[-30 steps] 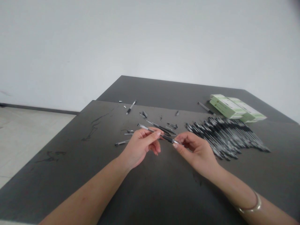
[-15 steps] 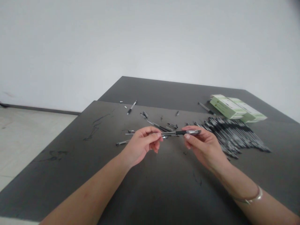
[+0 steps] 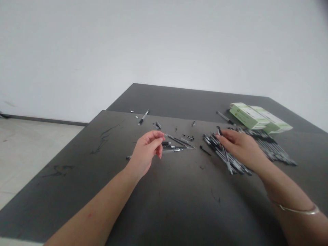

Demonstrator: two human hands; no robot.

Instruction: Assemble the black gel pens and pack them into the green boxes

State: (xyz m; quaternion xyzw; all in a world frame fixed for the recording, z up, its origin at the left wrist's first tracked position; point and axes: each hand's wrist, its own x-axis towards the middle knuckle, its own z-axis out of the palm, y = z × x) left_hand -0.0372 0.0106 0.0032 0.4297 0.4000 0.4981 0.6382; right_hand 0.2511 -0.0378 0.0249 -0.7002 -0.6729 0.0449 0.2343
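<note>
My right hand (image 3: 237,145) grips a black and clear pen (image 3: 224,152) over the near end of a long row of similar pens (image 3: 273,147). Farther left, my left hand (image 3: 147,150) is pinched beside loose pens and pen parts (image 3: 176,140); whether its fingertips hold anything small is too hard to make out. A short black piece (image 3: 205,150) lies on the table between my hands. My left hand partly covers the loose pens near it.
Two green and white boxes (image 3: 252,118) rest behind the pen row. One pen (image 3: 225,118) lies left of them, another (image 3: 144,117) at the back left, near two small tips. Small parts (image 3: 157,125) are scattered on the dark table (image 3: 164,205). A pale wall stands behind.
The pen held between both hands has left my left hand and is now at the row in my right hand, which moved right. My left hand moved slightly left.
</note>
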